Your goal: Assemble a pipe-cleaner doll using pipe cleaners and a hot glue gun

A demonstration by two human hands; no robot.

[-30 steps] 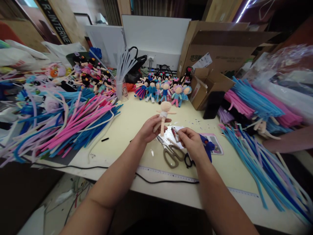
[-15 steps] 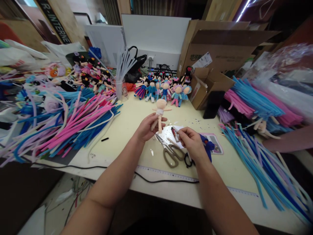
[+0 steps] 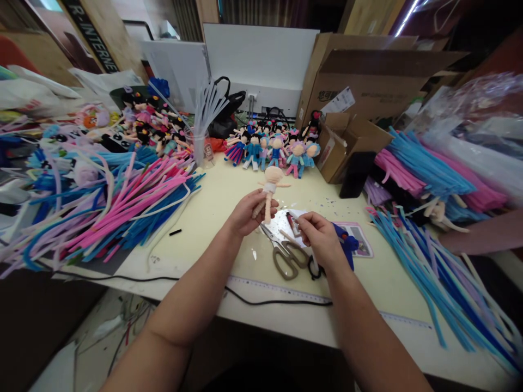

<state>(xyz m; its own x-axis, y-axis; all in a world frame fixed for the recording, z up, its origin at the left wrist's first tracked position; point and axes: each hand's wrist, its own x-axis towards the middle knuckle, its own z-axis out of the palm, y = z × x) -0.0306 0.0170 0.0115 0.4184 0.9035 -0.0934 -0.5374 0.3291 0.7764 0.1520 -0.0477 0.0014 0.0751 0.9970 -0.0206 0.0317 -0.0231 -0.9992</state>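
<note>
My left hand (image 3: 251,211) is closed around the legs of a peach-coloured pipe-cleaner doll (image 3: 270,188), which has a round bare head, outstretched arms and a white band round its chest. The doll is held up above the table, leaning slightly right. My right hand (image 3: 316,231) pinches a thin white strip (image 3: 298,215) that looks like a pipe cleaner; its tip points toward the doll, apart from it. Beneath the hands lie scissors with brown handles (image 3: 285,264), partly beside a second, black-handled pair (image 3: 314,268) that my right hand half hides.
Pipe cleaners in pink, blue and white (image 3: 122,201) are heaped at left, more blue ones (image 3: 425,272) at right. Finished dolls (image 3: 275,149) stand at the back near a cardboard box (image 3: 347,141). A ruler (image 3: 265,286) and a black cable (image 3: 261,302) run along the front edge.
The doll has shifted a little to the left with my left hand, and its head has swayed left and partly back. My right hand stays nearly still with the white strip.
</note>
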